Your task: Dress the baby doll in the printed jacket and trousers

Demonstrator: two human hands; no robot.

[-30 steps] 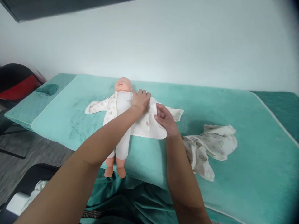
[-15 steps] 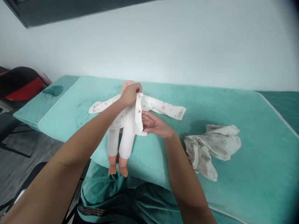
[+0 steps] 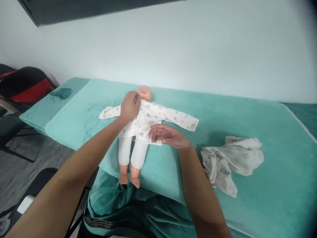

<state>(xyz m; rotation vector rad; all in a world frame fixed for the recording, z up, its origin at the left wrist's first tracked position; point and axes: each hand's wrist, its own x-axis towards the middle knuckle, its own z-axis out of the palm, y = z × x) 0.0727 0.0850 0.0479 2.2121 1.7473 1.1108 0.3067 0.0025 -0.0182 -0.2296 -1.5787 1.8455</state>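
A baby doll (image 3: 144,91) lies face up on the teal massage bed, its bare feet toward me. It wears white leggings (image 3: 138,153) and a white long-sleeved baby shirt (image 3: 151,114) with small printed animals; both sleeves are spread out sideways. At the collar, my left hand (image 3: 130,105) has its fingers curled closed on the shirt's front edge, and it covers part of the chest. My right hand (image 3: 169,136) hovers at the shirt's lower side with loosely bent fingers apart, and nothing shows in it.
A crumpled printed baby garment (image 3: 231,162) lies on the bed (image 3: 267,185) to the right. The bed's face hole (image 3: 61,93) is at the left end, near black and red chairs (image 3: 32,87). A wall runs behind, with a dark panel (image 3: 86,8) above.
The shirt's front panel, earlier held up and folded back, now lies across the doll's chest. My left hand has moved left to the collar; my right hand has come off the panel's edge.
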